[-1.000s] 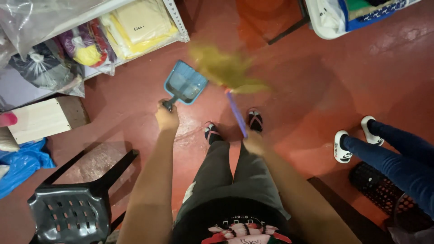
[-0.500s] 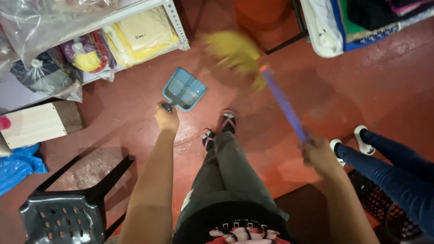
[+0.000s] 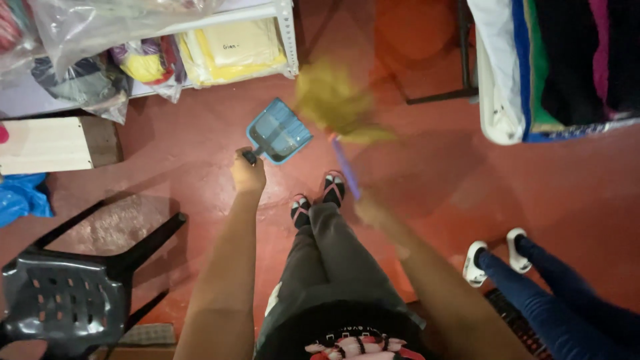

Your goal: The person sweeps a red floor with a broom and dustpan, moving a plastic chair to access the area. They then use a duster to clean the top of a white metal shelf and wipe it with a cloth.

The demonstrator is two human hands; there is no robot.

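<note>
Packages (image 3: 230, 50) in yellow wrap fill the shelf above the blue dustpan (image 3: 279, 131), its handle gripped in the left hand (image 3: 248, 175).

Left hand (image 3: 248, 175) fisted; right hand (image 3: 371, 211) blurred, gripping.

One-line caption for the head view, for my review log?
Left hand holds a blue dustpan on the red floor; right hand swings a blurred yellow broom.

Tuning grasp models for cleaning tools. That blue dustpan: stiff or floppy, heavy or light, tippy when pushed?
The blue dustpan is probably light: the left hand carries it by its short handle alone. It looks like moulded plastic that keeps its tray shape, so likely stiff. Its broad, flat tray suggests it would slide along the red floor rather than tip or roll.
</note>
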